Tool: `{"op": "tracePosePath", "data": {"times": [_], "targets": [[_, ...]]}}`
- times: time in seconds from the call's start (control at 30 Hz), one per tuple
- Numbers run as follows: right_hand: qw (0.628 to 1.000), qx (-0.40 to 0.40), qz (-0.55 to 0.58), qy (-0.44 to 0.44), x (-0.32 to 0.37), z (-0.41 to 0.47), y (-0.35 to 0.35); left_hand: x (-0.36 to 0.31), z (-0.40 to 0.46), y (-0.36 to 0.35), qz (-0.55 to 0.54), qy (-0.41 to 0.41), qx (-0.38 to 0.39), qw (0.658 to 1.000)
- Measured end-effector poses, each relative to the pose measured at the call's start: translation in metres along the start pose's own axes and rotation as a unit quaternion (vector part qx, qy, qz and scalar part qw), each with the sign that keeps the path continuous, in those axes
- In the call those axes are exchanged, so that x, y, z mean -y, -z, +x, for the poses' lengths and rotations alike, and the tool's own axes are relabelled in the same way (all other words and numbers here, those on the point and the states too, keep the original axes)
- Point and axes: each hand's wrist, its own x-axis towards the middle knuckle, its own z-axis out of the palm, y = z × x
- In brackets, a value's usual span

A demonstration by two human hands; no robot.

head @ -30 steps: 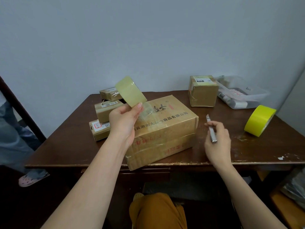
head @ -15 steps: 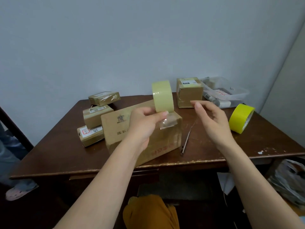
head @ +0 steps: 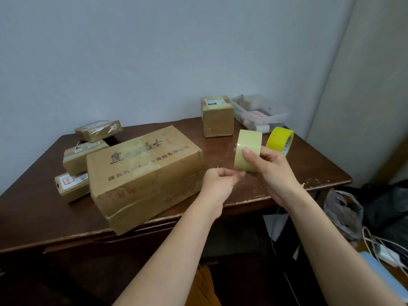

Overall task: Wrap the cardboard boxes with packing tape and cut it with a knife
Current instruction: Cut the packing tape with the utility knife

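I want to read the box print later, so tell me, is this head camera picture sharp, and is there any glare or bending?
Head view: soft, even light with faint shadows; the large cardboard box shows a pale sheen over its print, which is slightly blurred; the wide lens bows the table edge and tilts the wall corner.

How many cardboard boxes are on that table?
5. The big box lies at the front edge. Three small boxes sit to its left: one nearest, one behind it, one farthest back. A cube-shaped box stands near the wall. More may hide behind the big box.
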Motion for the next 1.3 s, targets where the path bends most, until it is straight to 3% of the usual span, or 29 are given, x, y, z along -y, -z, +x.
{"op": "tracePosePath", "data": {"times": [0.13,0.33,0.53,0.83,1.07,1.3], "targets": [[1.000,0.001,-0.002,0.003,-0.013,0.001,0.021,0.011,0.006,-0.011,0.021,-0.020,0.015,0.999],[0.998,0.025,-0.044,0.046,-0.033,0.011,0.039,0.016,0.019,-0.026,-0.017,0.025,0.016,0.999],[0.993,0.030,-0.083,0.074,-0.059,0.017,0.042,0.007,0.043,-0.035,0.060,0.096,0.009,0.994],[0.979,-0.010,-0.186,0.085,-0.081,0.032,0.043,0.017,0.069,-0.031,0.143,0.124,-0.014,0.982],[0.969,0.003,-0.243,0.037,-0.083,0.038,0.044,0.020,0.081,-0.031,0.174,0.122,-0.022,0.977],[0.946,0.006,-0.324,0.019,-0.086,0.037,0.043,0.019,0.088,-0.032,0.345,0.081,-0.007,0.935]]}}
